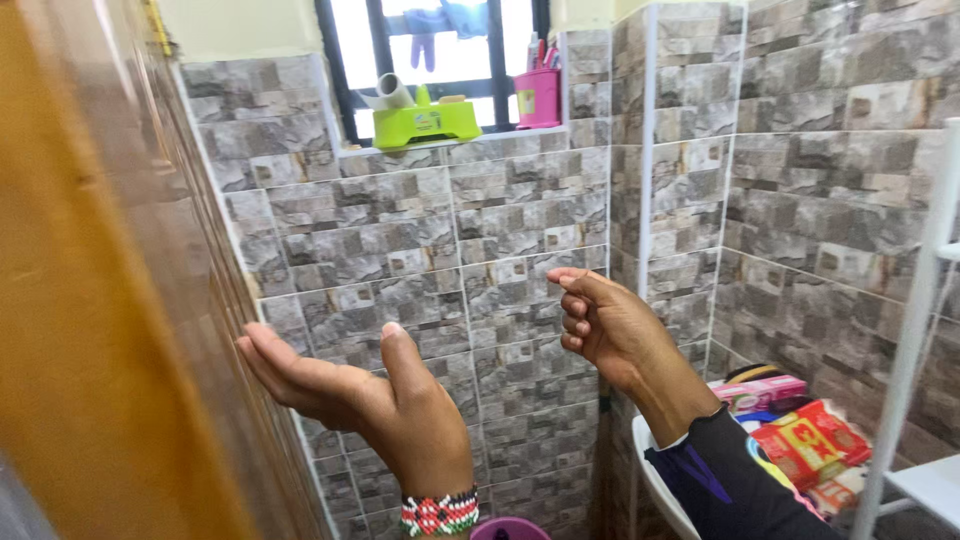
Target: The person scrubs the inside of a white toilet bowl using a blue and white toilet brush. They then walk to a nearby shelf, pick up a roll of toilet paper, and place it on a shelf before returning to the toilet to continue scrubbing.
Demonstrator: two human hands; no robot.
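Wall tiles (520, 300) stand just behind both raised hands, nearest to them. Left hand (345, 385) is spread flat, palm up, holding nothing. Right hand (600, 320) beside it has its fingers loosely curled, also grasping nothing. Lower right of it lie colourful packets (805, 440)

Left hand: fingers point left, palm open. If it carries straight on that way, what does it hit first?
Most likely the wooden door. The left hand, open and empty, has its fingertips aimed at the door's edge, nothing between. Depth is unclear; it might graze the tiled wall instead.
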